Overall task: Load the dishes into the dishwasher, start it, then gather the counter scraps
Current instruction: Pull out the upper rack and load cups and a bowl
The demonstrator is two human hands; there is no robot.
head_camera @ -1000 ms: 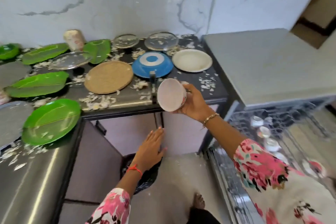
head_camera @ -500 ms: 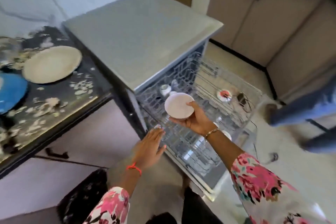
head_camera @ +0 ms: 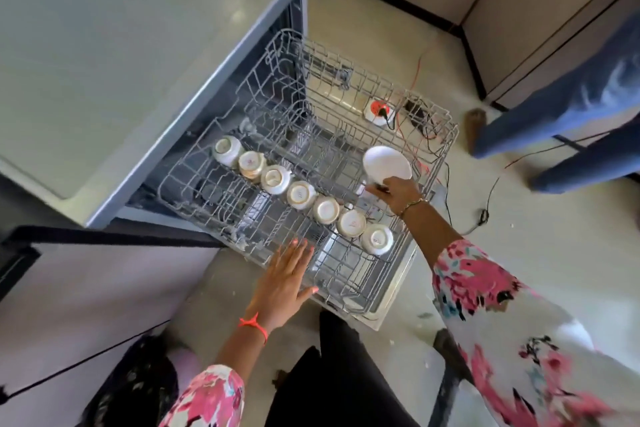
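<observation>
While the left hand hangs flat and empty, fingers spread, over the rack's near edge, loading is under way: past the row of upturned cups, the right hand pinches a white bowl by its rim at the right edge, which probably needs tilting down between free tines.

My right hand grips a white bowl by its near rim, tilted on edge over the right side of the pulled-out dishwasher rack. My left hand is flat, fingers straight, at the rack's near edge; I cannot tell whether it touches the wire. Seven small cups sit upside down in a slanting row across the rack. At the far right stand another person's legs in jeans.
</observation>
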